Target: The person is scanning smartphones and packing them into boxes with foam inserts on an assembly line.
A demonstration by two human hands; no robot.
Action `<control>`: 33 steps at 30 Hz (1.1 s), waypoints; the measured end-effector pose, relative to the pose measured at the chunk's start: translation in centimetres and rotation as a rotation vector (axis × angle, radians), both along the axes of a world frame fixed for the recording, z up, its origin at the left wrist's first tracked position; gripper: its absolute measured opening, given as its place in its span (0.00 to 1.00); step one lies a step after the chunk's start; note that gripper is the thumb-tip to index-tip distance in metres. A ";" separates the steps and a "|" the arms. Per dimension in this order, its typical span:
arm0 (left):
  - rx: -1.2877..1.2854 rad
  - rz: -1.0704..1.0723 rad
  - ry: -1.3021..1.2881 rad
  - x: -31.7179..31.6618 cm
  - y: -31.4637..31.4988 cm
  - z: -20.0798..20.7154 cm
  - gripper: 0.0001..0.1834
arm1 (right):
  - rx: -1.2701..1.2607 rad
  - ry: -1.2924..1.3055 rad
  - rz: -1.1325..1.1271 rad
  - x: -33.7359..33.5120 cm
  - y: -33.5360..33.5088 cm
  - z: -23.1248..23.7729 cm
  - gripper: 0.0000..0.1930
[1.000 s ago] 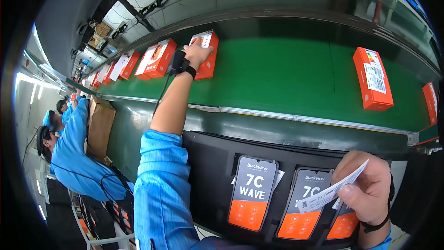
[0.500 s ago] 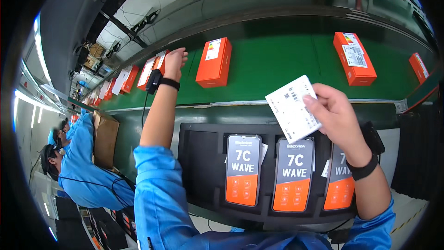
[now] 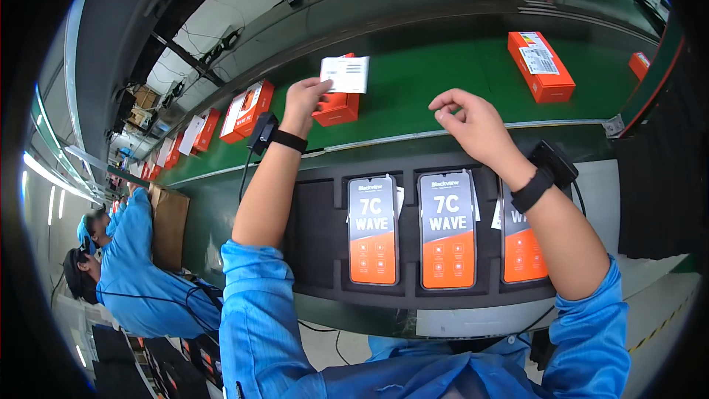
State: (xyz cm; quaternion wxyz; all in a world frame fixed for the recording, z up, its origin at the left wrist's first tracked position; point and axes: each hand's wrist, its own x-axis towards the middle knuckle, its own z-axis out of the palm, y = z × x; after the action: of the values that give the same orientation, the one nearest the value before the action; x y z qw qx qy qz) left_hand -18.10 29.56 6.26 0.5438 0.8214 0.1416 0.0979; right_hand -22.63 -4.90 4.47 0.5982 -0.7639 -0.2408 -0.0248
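Observation:
Over the green conveyor belt, my left hand pinches the near left corner of a white printed card. The card covers much of an orange box on the belt; whether the two touch, I cannot tell. My right hand hovers near the belt's front edge, holding nothing, its fingers loosely curled and a little apart. Below it, a black foam tray carries three phones with grey and orange screen films: a left one, a middle one and a right one, partly hidden by my right forearm.
Another orange box with labels lies farther right on the green belt. To the left stand several more, the nearest a box with a white paper on top. Beside a brown carton, co-workers in blue sit at the left.
The white card has passed from my right hand to my left and moved left over the orange box. My left hand has come right; my right hand is now empty. The view has shifted.

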 end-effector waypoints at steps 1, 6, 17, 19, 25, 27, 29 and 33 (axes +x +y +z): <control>-0.064 0.104 -0.005 0.5 2.8 -1.3 0.08 | -0.024 -0.019 0.016 0.1 0.9 -0.5 0.07; 0.094 0.276 0.086 0.8 5.3 -3.2 0.08 | -0.116 -0.058 0.058 0.2 1.3 -1.0 0.07; 0.970 -0.101 0.212 -27.8 -12.5 1.2 0.40 | -0.219 -0.219 0.079 0.5 2.8 -0.9 0.08; 1.099 -0.078 0.164 -29.3 -13.9 0.9 0.46 | -0.175 -0.248 0.122 -0.5 3.5 -0.5 0.08; 1.118 0.127 0.183 -28.6 -16.9 -0.1 0.50 | -0.127 -0.234 0.215 -6.5 3.2 3.8 0.05; 1.036 0.136 0.164 -28.6 -16.1 -0.2 0.49 | -0.079 -0.218 0.229 -7.6 3.0 4.8 0.05; 0.830 0.091 0.177 -28.4 -14.9 0.3 0.48 | -0.024 -0.195 0.233 -8.4 2.9 5.6 0.05; -0.154 -0.185 0.257 -29.2 -9.3 2.1 0.41 | -0.131 -0.153 0.236 -9.7 4.4 4.6 0.06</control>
State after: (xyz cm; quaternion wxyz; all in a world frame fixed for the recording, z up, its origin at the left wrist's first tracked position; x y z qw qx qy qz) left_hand -47.28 20.23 8.41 0.5893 0.7925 0.1406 -0.0696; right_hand -32.36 -0.47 9.06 0.5256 -0.7636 -0.3750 0.0035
